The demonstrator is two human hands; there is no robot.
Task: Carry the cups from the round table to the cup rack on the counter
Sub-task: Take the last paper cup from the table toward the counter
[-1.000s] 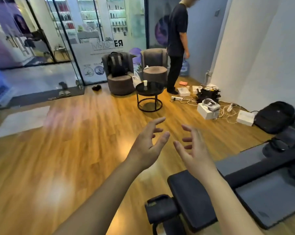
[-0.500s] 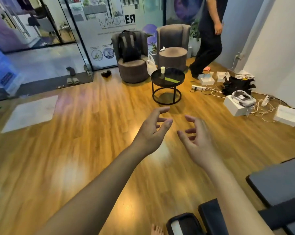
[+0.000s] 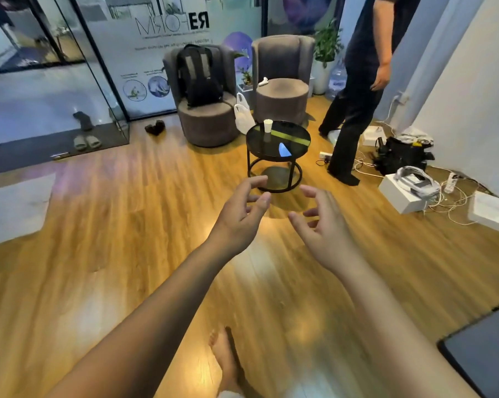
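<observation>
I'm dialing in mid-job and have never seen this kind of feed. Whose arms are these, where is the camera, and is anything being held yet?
There is no machine here. The camera sits on a person's head and looks forward and down, so the two bare arms reaching into view are the wearer's own. The left hand and right hand are both out in front with fingers loosely spread, holding nothing. Ahead on the wooden floor stands the round table, black with a glossy top. On it, near the far edge, stands one white cup, upright. Behind it are two grey armchairs; a backpack stands on the left one. Another person stands to the table's right. The counter and cup rack are not in view.
</observation>
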